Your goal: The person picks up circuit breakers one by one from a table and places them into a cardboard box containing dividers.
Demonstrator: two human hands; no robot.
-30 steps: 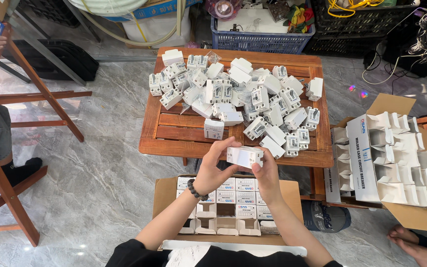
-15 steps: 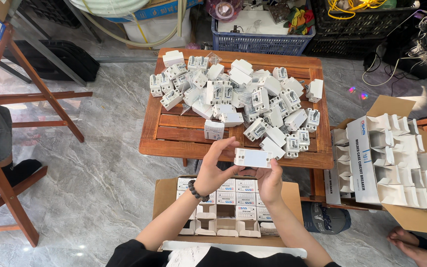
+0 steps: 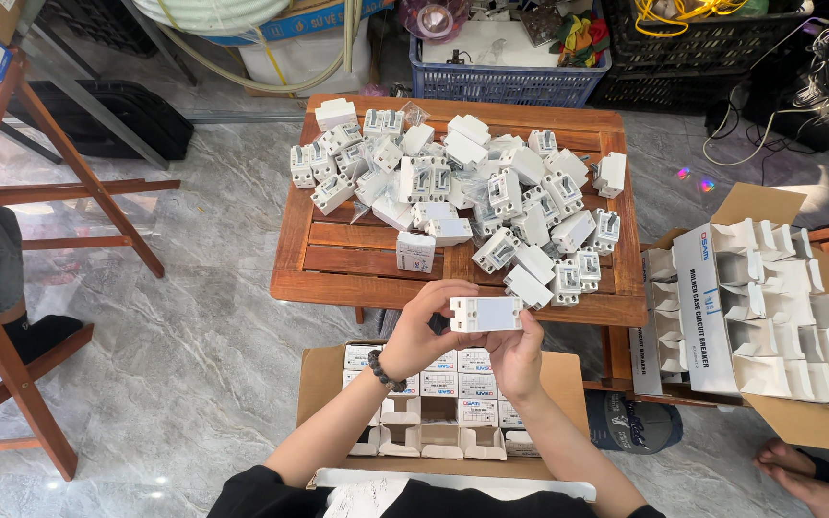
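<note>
Both of my hands hold one white circuit breaker (image 3: 485, 314) flat and sideways above the near edge of a small wooden slatted table (image 3: 338, 269). My left hand (image 3: 429, 321), with a dark bead bracelet at the wrist, grips its left end. My right hand (image 3: 518, 350) supports it from below on the right. A heap of several white breakers (image 3: 472, 197) covers the far half of the table. One small white box (image 3: 415, 251) stands alone on the table just beyond my hands.
An open cardboard carton (image 3: 319, 379) with rows of small white boxes sits below my arms. A second carton (image 3: 769, 307) of open white boxes lies to the right. A blue crate (image 3: 510, 82) stands behind the table, wooden furniture (image 3: 11, 374) left, someone's bare feet (image 3: 798, 465) lower right.
The breaker has been turned in my hands and brought slightly nearer to me; both hands keep hold of it. The table and cartons look unchanged.
</note>
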